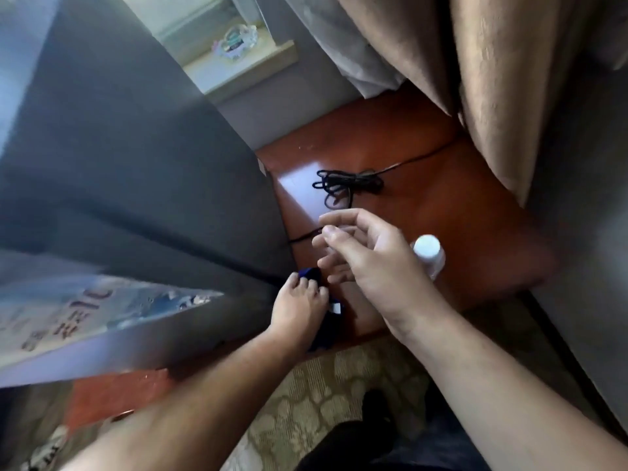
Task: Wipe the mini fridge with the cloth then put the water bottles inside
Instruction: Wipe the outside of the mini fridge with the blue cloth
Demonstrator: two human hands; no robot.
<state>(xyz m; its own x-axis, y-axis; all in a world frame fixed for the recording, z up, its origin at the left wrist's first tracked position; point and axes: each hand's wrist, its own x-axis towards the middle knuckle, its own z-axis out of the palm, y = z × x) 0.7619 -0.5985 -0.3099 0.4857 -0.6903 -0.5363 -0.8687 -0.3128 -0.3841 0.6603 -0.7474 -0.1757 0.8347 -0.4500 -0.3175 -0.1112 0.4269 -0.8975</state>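
Both our forearms reach forward over the rug (326,379). Our left hand (299,311) is palm down, fingers closed on the blue cloth (328,321) at the fridge's (136,171) near right corner. Our right hand (367,253) hovers above it, fingers loosely spread, holding nothing. One bottle (429,254) stands on the floor just right of it.

Floor (424,198): glossy reddish-brown wood, daylight glare beyond the fingertips. Black cable (346,185) coiled on it, farther out than the fingers. Patterned beige rug (323,396) on the wrist side. Tan curtains (492,79) hang upper right. Pale window sill (244,68) lit, upper centre.
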